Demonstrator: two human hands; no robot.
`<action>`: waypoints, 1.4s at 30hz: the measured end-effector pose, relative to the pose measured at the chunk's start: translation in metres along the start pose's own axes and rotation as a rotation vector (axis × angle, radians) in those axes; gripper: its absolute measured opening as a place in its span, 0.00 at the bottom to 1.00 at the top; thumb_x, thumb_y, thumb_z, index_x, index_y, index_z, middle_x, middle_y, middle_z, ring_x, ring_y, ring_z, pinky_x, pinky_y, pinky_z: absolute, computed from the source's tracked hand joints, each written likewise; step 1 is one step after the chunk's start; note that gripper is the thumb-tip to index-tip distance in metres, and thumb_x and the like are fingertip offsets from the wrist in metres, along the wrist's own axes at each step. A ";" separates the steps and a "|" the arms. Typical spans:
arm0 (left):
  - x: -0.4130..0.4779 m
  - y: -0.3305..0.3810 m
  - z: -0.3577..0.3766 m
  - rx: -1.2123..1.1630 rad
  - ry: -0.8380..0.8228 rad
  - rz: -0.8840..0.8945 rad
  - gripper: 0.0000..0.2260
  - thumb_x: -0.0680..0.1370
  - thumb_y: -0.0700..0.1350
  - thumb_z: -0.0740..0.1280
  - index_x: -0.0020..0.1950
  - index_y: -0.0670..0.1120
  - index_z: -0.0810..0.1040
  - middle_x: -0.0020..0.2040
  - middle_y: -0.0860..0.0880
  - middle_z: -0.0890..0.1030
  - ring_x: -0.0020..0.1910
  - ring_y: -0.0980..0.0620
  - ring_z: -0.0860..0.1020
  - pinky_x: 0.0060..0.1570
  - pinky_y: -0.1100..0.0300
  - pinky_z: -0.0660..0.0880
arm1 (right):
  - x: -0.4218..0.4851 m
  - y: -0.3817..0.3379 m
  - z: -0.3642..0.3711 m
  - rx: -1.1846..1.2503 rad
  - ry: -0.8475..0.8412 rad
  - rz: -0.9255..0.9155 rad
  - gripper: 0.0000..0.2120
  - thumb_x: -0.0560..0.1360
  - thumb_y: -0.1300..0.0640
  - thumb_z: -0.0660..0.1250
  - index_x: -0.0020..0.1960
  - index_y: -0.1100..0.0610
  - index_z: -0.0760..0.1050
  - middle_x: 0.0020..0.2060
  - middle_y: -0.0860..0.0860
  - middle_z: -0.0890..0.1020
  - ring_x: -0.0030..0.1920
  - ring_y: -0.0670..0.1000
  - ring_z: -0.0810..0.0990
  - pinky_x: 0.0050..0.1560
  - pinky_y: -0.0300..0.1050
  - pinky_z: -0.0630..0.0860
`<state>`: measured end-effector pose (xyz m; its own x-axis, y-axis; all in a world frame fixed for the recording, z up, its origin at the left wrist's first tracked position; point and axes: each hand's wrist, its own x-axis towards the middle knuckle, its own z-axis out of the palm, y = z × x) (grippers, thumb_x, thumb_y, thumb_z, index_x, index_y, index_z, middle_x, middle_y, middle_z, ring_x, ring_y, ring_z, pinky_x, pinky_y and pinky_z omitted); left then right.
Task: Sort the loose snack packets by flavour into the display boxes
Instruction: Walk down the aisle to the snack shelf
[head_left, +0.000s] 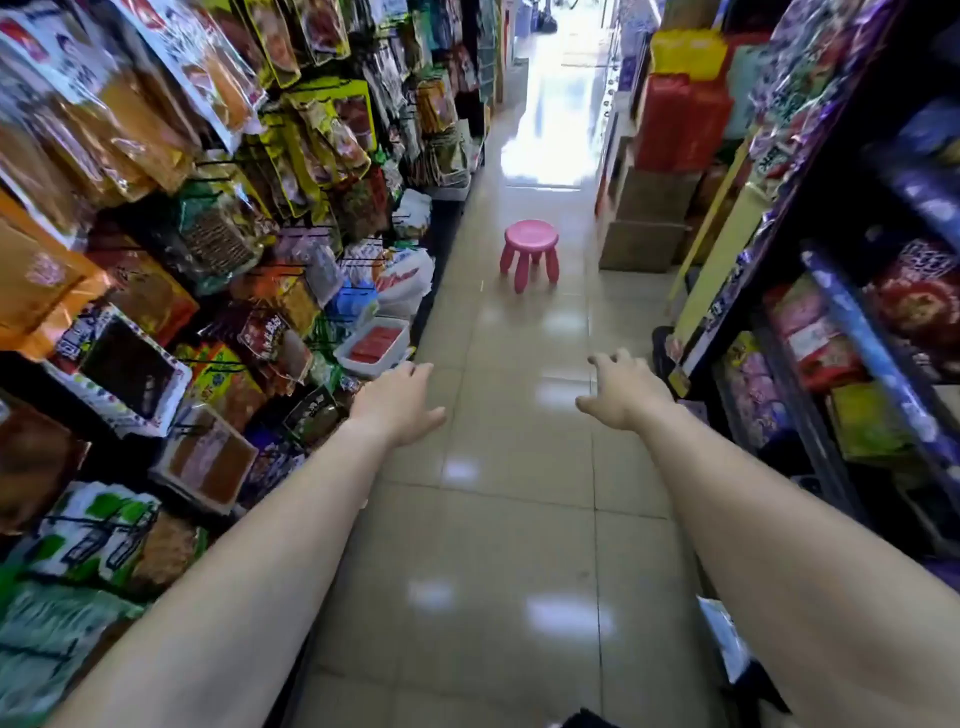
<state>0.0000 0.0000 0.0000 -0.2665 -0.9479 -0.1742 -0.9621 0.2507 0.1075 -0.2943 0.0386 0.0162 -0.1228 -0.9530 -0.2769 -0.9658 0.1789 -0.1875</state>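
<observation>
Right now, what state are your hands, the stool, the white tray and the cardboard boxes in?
Left hand: open, holding nothing.
Right hand: open, fingers spread, holding nothing.
Pink stool: upright on the aisle floor, nothing on it.
White tray: open-topped, red packets inside.
Cardboard boxes: stacked by the right shelving.

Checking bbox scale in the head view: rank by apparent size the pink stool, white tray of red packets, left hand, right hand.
1. The left hand and right hand: alike, and both nearest the camera.
2. The white tray and pink stool: too close to rank; the stool stands farther from the camera.
</observation>
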 end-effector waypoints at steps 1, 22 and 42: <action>0.007 -0.003 -0.003 0.004 -0.007 0.022 0.31 0.77 0.61 0.64 0.76 0.49 0.63 0.70 0.46 0.70 0.67 0.42 0.72 0.58 0.45 0.76 | 0.003 -0.004 -0.001 -0.004 0.002 0.006 0.33 0.77 0.44 0.66 0.78 0.54 0.60 0.72 0.57 0.66 0.71 0.62 0.66 0.62 0.56 0.72; 0.325 0.022 -0.053 -0.007 -0.090 0.015 0.31 0.78 0.57 0.65 0.77 0.49 0.61 0.73 0.44 0.68 0.69 0.41 0.71 0.61 0.43 0.74 | 0.292 0.045 -0.072 0.065 -0.006 0.069 0.32 0.77 0.44 0.67 0.77 0.53 0.62 0.70 0.57 0.68 0.68 0.61 0.68 0.62 0.57 0.72; 0.717 0.008 -0.080 -0.021 -0.145 0.096 0.29 0.78 0.55 0.63 0.77 0.48 0.62 0.71 0.44 0.69 0.66 0.40 0.72 0.60 0.46 0.73 | 0.665 0.048 -0.175 -0.035 -0.064 0.115 0.31 0.78 0.44 0.65 0.77 0.52 0.62 0.72 0.57 0.67 0.70 0.62 0.67 0.64 0.59 0.71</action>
<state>-0.1939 -0.6934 -0.0462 -0.3645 -0.8810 -0.3017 -0.9307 0.3336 0.1503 -0.4624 -0.6292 -0.0124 -0.2197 -0.9088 -0.3547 -0.9536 0.2768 -0.1186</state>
